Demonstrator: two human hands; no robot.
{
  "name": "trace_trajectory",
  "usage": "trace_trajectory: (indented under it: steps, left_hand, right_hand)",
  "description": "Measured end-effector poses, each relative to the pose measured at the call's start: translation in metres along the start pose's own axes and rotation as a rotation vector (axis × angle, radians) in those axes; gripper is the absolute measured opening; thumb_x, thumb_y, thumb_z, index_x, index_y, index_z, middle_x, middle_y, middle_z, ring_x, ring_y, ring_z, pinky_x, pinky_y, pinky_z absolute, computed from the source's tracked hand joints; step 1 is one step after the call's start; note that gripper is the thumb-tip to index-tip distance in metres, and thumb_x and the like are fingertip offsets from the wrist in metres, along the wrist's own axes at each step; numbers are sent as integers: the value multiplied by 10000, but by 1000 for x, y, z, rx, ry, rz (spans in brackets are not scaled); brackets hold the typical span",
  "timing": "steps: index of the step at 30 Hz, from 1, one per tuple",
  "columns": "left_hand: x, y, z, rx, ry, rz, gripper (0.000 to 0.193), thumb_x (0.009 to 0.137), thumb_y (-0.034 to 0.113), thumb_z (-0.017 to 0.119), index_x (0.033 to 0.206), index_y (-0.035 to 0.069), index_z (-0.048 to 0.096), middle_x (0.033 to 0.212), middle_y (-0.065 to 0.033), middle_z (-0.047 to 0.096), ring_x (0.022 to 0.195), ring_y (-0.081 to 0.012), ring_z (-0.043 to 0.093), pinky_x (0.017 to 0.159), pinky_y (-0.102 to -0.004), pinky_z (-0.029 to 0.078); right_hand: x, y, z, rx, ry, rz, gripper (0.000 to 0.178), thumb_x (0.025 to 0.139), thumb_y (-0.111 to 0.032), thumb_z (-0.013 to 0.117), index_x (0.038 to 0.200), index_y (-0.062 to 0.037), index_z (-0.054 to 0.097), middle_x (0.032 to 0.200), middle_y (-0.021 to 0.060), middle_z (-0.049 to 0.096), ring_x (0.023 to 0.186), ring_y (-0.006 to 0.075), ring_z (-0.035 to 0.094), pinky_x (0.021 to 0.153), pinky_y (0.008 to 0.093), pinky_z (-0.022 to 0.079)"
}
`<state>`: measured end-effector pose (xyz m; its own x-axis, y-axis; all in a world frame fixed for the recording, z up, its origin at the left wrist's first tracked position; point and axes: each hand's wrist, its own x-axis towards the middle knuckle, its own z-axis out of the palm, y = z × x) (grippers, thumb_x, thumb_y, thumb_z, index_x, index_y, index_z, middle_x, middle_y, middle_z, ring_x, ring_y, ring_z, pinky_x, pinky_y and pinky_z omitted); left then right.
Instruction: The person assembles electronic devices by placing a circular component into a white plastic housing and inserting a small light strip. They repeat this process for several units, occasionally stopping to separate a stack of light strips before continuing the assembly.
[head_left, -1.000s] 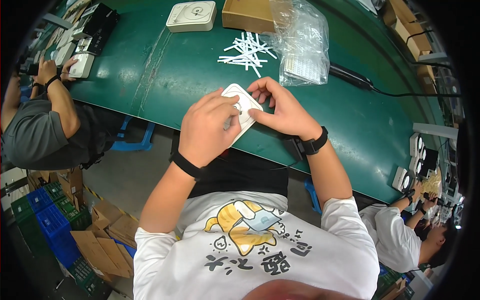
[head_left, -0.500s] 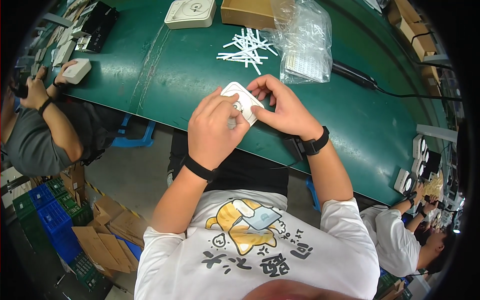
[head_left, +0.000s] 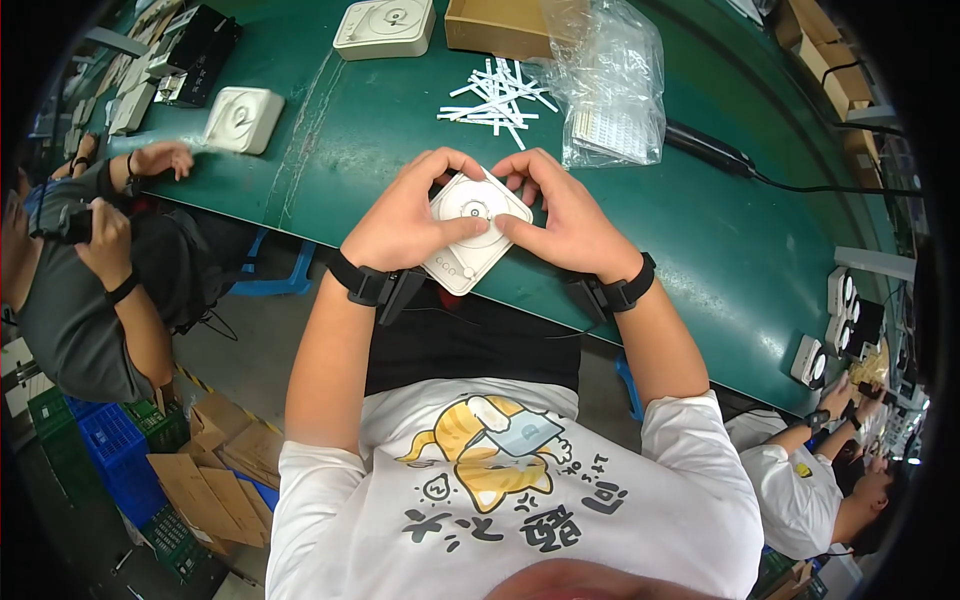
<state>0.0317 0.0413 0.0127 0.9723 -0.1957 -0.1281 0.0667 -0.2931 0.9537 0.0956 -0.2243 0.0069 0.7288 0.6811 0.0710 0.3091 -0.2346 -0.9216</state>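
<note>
A white square device with a round disc recess, shaped like a small record player, sits at the table's near edge, turned cornerwise. My left hand grips its left side, thumb laid across the disc and fingers curled around the far corner. On the other side, my right hand holds it too, its thumb pressing near the disc's right part and its fingers bent at the far right edge. Small round buttons show at the device's near corner. The undersides of both hands' fingers are partly hidden.
Beyond my hands lie a pile of white strips, a clear plastic bag, a cardboard box and a black cabled tool. Similar white devices stand at the far side and left, near a co-worker's hand.
My left hand has shifted from over the disc to the device's left side, uncovering more of it. The left co-worker's hand has let go of a white device, now standing on the table.
</note>
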Motion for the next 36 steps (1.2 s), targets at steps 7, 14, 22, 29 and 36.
trace_trajectory:
  steps: [7,14,22,29,36]
  left_hand:
    - [-2,-3,-2,13,2,36,564,914,148,979,1413,94,721,1388,-149,677,1349,-304,654,1164,-429,551]
    - [-23,-23,39,-135,268,142,696,1013,67,901,1628,53,574,1530,-122,665,1447,-243,639,1187,-413,556]
    - [-15,-22,-124,838,704,390,759,1004,219,846,1668,18,537,1666,-285,603,1568,-477,557,1316,-571,447]
    - [-32,-65,-143,1169,760,23,901,955,369,873,1685,-26,521,1723,-313,555,1636,-519,467,1310,-614,440]
    - [-55,-3,-66,1015,623,105,867,894,374,933,1652,105,612,1706,-251,561,1553,-488,526,1251,-611,440]
  right_hand:
    - [2,-5,2,-77,-6,-3,566,988,-197,877,1484,-42,656,1254,55,628,1036,164,574,924,315,521]
    - [-24,-41,21,-432,72,-307,896,820,-367,981,1576,-45,625,1577,243,602,1358,405,638,1134,484,544]
    - [-116,-64,-1,-767,142,104,1058,727,-403,1033,1645,-103,601,1702,307,507,1544,535,496,1273,635,431]
    - [-116,-56,-12,-1089,828,206,645,873,-249,962,1468,-138,737,1639,257,595,1506,478,552,1202,584,477]
    - [36,-31,0,-636,416,-163,165,956,-129,877,1095,-67,813,1185,126,789,1182,393,734,1040,490,585]
